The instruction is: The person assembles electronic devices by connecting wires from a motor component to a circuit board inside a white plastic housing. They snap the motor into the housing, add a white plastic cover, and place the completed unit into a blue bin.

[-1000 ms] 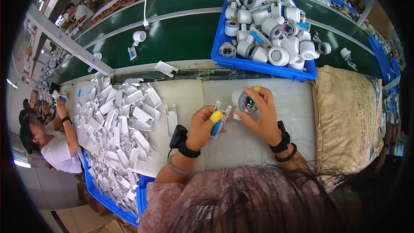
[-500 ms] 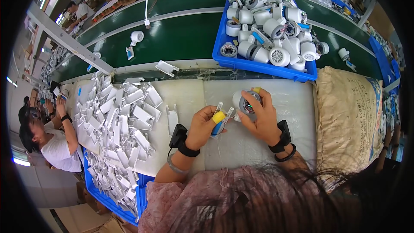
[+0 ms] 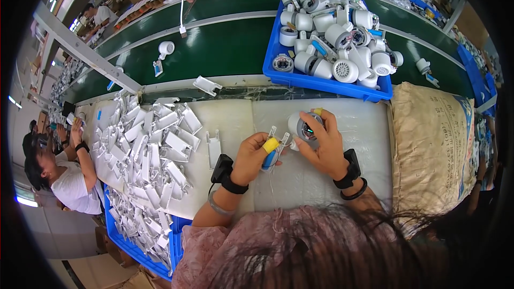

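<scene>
White plastic drum, mid-frame just right of centre, above the counter. Short axis lies roughly left to right; the open end, circuit board showing, faces right and slightly down, toward the palm. Right hand grips it: fingers curve over the top and right side, thumb below, a yellow cover on one fingertip.

Left hand, at frame centre, pinches a white bracket between thumb and fingers; yellow cover here too. Bracket's long axis climbs from lower left to upper right, two prongs pointing up and right, a blue piece at the lower end. Bracket and drum side by side; cannot tell whether wires join them.

Left of centre: lone white channel, long axis near upright. Farther left, heaped channels pointing every way. Upper right: blue tray of similar drums.
</scene>
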`<state>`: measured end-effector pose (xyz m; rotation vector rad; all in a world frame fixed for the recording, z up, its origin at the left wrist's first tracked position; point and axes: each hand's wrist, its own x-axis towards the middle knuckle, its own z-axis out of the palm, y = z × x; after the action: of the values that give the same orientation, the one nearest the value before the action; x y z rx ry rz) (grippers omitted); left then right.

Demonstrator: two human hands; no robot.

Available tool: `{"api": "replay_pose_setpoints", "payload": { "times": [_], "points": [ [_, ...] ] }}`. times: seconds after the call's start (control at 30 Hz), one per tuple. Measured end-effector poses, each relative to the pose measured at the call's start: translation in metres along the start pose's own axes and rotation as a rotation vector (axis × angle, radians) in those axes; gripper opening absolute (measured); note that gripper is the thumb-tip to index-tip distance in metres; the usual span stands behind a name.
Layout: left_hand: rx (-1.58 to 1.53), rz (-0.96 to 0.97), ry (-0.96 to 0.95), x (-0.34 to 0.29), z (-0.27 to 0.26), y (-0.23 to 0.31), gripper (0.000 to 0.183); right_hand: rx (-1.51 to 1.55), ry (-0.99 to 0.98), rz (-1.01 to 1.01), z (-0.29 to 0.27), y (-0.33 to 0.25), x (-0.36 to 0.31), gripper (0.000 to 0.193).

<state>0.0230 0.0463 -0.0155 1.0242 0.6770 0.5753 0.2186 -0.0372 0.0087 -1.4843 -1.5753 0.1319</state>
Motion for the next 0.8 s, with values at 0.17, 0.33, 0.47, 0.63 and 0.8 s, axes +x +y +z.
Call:
{"api": "replay_pose_setpoints", "payload": {
  "times": [0.17,0.33,0.47,0.63,0.8],
  "points": [
    [0.008,0.008,-0.018,-0.0004,0.0025,0.0015,0.021,-0.025,0.015,-0.023,0.0006,0.0043,-0.0002,0.053],
    [-0.015,-0.001,-0.031,-0.0005,0.0,-0.0007,0.02,-0.027,0.036,-0.03,0.0014,0.0001,0.0001,0.052],
    [0.004,-0.017,-0.027,-0.0004,-0.0015,-0.0018,0.02,-0.008,0.025,-0.015,0.0017,0.0005,-0.0001,0.051],
    [0.007,-0.003,-0.038,-0.0008,0.0007,0.0008,0.02,0.009,0.041,-0.026,-0.0016,-0.0007,0.0013,0.051],
    [0.008,-0.004,-0.049,-0.0021,0.0,0.0032,0.02,0.005,0.027,-0.005,0.0005,-0.0005,0.0009,0.051]
  ]
}}
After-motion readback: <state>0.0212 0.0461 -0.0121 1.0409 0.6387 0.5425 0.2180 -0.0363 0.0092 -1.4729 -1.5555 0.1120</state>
